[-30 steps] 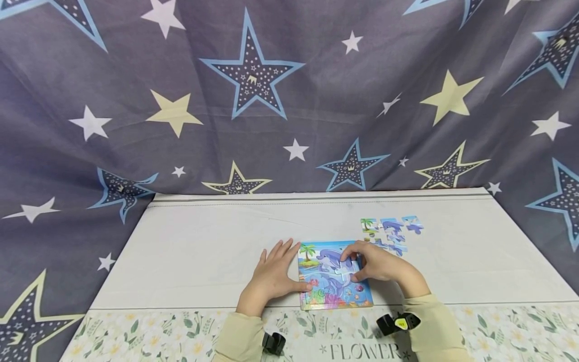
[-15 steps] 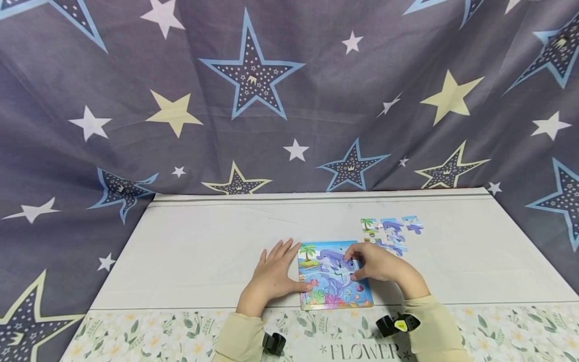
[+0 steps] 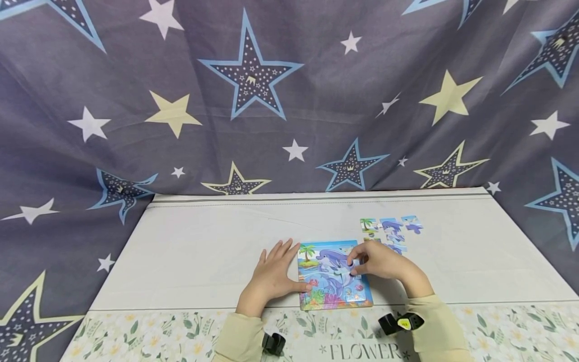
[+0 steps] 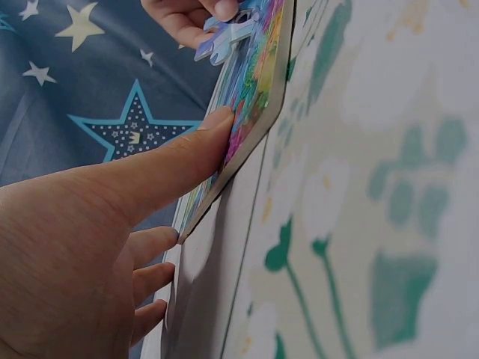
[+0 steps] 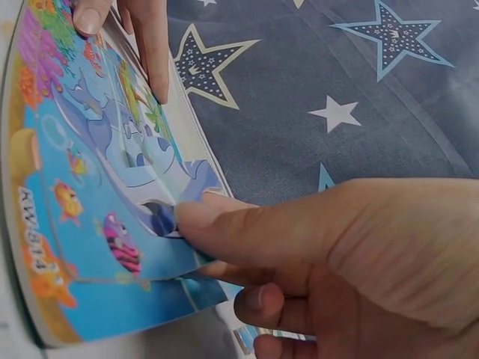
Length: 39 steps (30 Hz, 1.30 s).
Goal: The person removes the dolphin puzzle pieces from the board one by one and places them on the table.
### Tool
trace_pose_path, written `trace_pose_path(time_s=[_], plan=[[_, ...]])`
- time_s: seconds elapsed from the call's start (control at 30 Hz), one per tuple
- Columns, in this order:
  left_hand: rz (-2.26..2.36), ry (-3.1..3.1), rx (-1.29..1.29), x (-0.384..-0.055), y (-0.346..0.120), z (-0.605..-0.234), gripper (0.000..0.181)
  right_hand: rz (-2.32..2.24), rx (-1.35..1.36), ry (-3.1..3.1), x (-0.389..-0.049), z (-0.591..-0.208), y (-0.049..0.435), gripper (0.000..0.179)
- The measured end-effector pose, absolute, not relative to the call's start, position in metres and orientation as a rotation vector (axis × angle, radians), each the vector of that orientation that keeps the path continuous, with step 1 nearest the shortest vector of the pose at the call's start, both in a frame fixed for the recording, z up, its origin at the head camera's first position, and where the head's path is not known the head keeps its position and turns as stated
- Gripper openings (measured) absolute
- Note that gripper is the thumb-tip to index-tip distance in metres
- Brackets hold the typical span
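Observation:
A dolphin jigsaw puzzle board (image 3: 316,299) lies on the white table mat in the head view. My left hand (image 3: 271,278) is spread at its left side, thumb on the board's edge and straight fingers on the mat. At the board's right side, my right hand (image 3: 382,260) pinches a puzzle piece (image 4: 224,41) between thumb and fingers. The left wrist view shows that piece tilted up from the picture. Seen from the right wrist, the thumb of my right hand (image 5: 284,239) covers part of the piece, and a dark gap shows beside the thumb tip.
Several loose puzzle pieces (image 3: 392,229) lie behind and right of the board, some partly hidden by my right hand. A star-patterned curtain (image 3: 289,100) hangs behind the table. A floral border (image 3: 158,332) with printed lettering runs along the near side.
My right hand has shifted slightly to the right, with the piece pinched in its fingers. My left hand has stayed in place.

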<state>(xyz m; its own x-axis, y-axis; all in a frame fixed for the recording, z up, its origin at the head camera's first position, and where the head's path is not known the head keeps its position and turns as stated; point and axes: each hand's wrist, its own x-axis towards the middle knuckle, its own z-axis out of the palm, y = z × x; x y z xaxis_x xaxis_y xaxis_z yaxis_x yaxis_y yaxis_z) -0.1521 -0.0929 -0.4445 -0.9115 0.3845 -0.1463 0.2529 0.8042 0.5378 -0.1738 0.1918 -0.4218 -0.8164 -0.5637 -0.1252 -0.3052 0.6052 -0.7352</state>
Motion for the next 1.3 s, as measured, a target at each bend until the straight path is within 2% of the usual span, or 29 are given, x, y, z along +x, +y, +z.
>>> trace_pose_path(time_s=[0.67, 1.3], plan=[[0.764, 2.742, 0.492, -0.152, -0.094, -0.444, 0.106, -1.055, -0.616, 2.509, -0.175, -0.417, 0.199, 0.005], [0.774, 2.736, 0.49, -0.151, -0.093, -0.441, 0.105, -1.103, -0.59, 2.66, -0.175, -0.412, 0.235, 0.013]])
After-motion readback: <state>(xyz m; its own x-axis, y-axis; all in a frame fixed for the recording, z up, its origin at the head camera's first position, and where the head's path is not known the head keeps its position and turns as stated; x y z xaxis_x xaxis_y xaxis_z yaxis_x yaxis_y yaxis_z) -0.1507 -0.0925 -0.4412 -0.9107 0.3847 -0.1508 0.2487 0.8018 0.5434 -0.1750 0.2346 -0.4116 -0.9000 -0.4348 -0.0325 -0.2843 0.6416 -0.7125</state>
